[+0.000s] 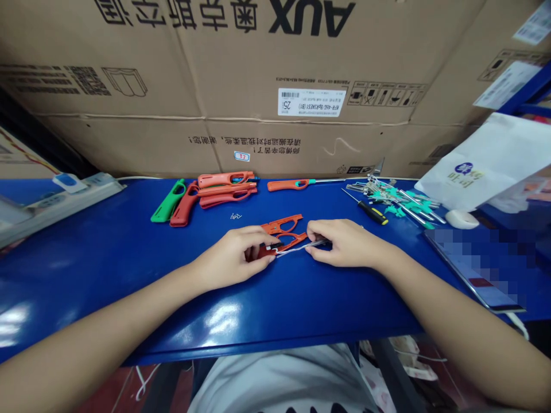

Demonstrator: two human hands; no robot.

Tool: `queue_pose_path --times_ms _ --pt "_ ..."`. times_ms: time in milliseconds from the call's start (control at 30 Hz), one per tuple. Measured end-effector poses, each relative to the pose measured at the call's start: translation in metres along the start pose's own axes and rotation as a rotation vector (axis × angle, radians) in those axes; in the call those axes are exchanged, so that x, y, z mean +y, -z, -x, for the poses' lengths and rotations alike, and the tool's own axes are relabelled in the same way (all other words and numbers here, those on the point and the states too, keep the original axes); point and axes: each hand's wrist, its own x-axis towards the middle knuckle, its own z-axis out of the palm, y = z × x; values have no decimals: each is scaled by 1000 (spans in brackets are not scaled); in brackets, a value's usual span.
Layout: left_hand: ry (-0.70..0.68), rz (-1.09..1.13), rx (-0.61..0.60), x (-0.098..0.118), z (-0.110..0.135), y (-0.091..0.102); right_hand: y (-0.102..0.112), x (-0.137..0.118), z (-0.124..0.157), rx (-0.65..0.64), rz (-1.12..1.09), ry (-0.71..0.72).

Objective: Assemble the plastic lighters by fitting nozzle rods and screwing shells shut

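Observation:
My left hand point(236, 255) is closed in a pinch on a small black part point(274, 246) with a white end; its fingers partly cover it. A thin pale wire point(293, 250) runs from there towards my right hand point(344, 243). That hand grips a slim metal rod point(317, 243), most of it hidden by the fingers. Just behind and between the hands lie two orange lighter casing halves point(289, 222) on the blue table, partly covered by my left hand.
Behind are several red and orange lighter casings point(228, 198), a green one point(169, 201) and an orange lighter point(288, 184). To the right lie a screwdriver point(372, 213), a pile of metal tubes with teal parts point(400, 201) and a phone point(477, 275). A cardboard sheet point(241, 69) backs the table.

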Motion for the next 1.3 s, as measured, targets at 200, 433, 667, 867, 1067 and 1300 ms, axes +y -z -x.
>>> queue_pose_path --times_ms 200,433,667,867,1067,1300 --pt "0 -1 -42 0 0 1 3 1 2 8 0 22" --pt "8 -14 -56 1 0 2 0 -1 1 114 -15 21" --pt "22 40 -93 -2 1 3 -1 1 3 203 -6 20" --pt "47 54 -84 2 1 4 -4 3 2 263 -14 12" --pt "52 34 -98 2 1 5 -5 1 2 302 -61 27" --pt "55 45 -107 3 1 5 -3 1 2 161 6 84"
